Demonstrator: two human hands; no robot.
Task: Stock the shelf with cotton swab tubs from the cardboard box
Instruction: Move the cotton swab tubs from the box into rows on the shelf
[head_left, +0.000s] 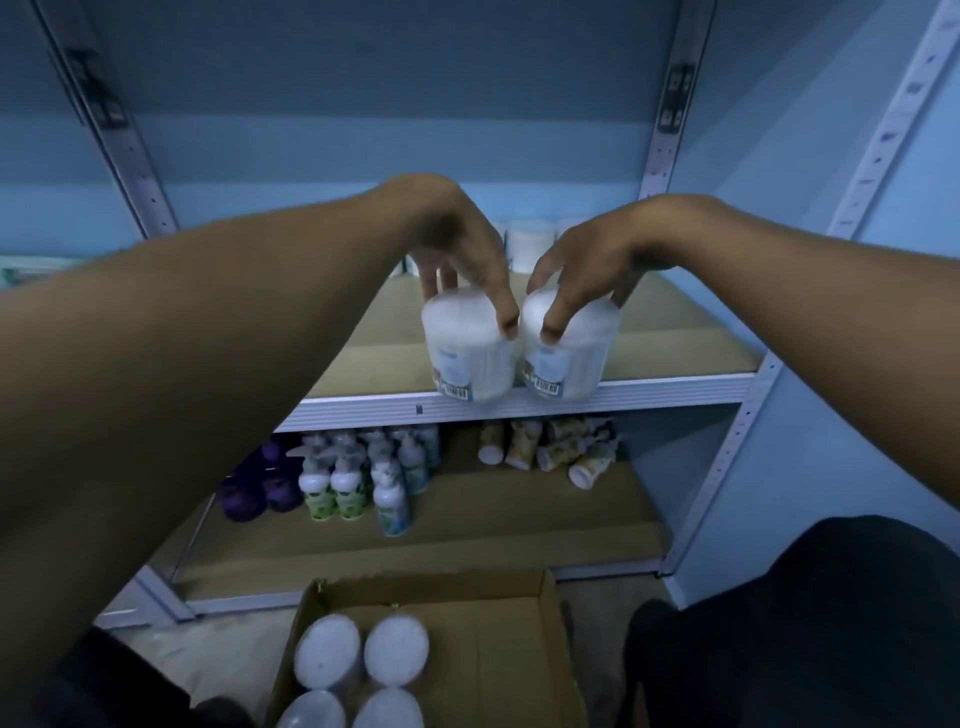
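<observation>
My left hand (457, 249) grips the top of a white cotton swab tub (470, 358) from above. My right hand (587, 265) grips a second tub (569, 358) the same way. Both tubs are side by side, touching, at the front edge of the middle shelf (649, 392). More white tubs (530, 241) stand at the back of that shelf, partly hidden by my hands. Below, the open cardboard box (498, 644) on the floor holds several tubs (397, 647) with white lids along its left side.
The lower shelf (519, 525) carries pump bottles (345, 480), purple bottles (260, 488) on the left and toppled tubes (550, 447) on the right. Metal uprights (670, 104) frame the rack. A blue wall lies to the right. My dark-clothed knee (831, 613) is at bottom right.
</observation>
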